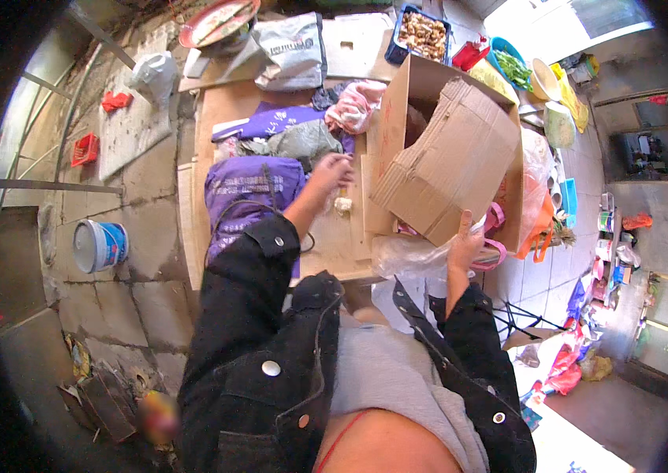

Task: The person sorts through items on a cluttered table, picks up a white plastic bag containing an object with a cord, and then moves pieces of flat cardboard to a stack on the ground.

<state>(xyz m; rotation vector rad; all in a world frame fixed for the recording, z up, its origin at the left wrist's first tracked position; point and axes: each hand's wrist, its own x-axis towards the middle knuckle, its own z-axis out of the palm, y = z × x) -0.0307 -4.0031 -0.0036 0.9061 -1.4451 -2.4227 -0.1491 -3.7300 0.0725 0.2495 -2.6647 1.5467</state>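
Observation:
A folded sheet of corrugated cardboard (458,156) leans across the mouth of an open cardboard box (390,139). My right hand (465,245) grips its lower edge, thumb on top. Beneath this hand, clear plastic (410,257) and pink straps (494,236) bunch together. My left hand (334,176) hovers with loosely bent fingers beside a grey plastic bag (310,139), holding nothing that I can see. A small whitish lump (342,204) rests on the wooden tabletop (334,236) just below it. Left of that hand lies a purple printed bag (245,195) with a dark cord.
At the table's far side are a white printed sack (291,50), a patterned basin (218,22) and a blue crate (419,35) of brownish pieces. A pink cloth (357,105) lies by the box. On the floor at left stands a lidded bucket (100,245).

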